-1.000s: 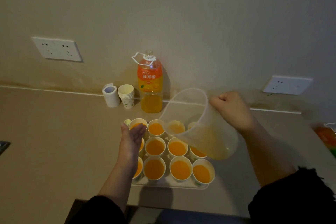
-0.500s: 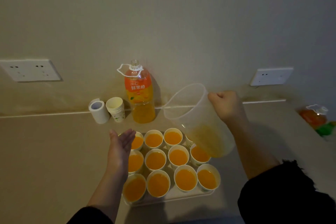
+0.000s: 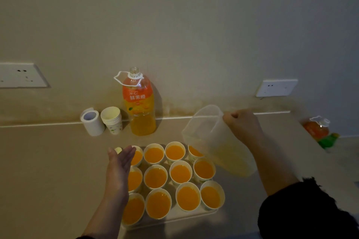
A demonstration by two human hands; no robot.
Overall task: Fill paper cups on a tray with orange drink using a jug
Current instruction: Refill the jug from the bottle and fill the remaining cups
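On the beige worktop, near its front edge, sits a clear plastic tray packed with twelve white paper cups, three rows of four, all showing orange drink pretty much up to the top. Right hand is curled round the handle of a see-through plastic jug, which is tilted just right of the tray and overlaps the back-right cup, with only a pale bit of drink low inside. Left hand is flat, fingers straight and together, hovering over the left column of cups, holding nothing. Back by the wall: an uncapped orange drink bottle, a stack of empty paper cups and a white tape roll.
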